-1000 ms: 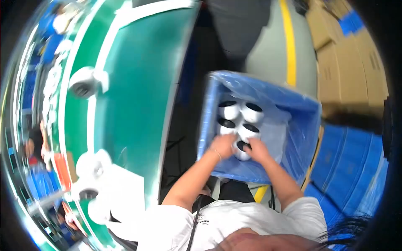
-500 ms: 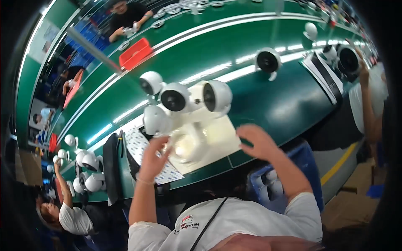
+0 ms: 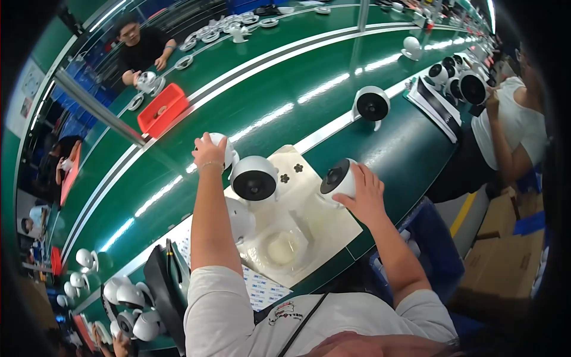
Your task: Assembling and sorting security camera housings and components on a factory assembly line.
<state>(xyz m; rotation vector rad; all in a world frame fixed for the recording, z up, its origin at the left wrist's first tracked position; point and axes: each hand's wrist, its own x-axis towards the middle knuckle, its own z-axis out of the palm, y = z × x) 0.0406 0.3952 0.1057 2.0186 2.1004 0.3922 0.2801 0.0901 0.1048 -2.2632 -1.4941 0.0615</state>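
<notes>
Exposure bright overall; cool white light from above. Lamp tube, far beyond the right hand and rightward, blown out. Reflected white streaks on the green bench: some beyond both hands, others left of and nearer than the left hand. Both hands well lit, outlines readable. Clear plastic tray, between the hands on the near side: glints, pale-on-pale, low contrast. Blue bin, near side of right hand, dim, shadowed inside. Rail beyond left hand bows: fisheye distortion. Outer rim falls to black. Far bench end soft, detail lost.
</notes>
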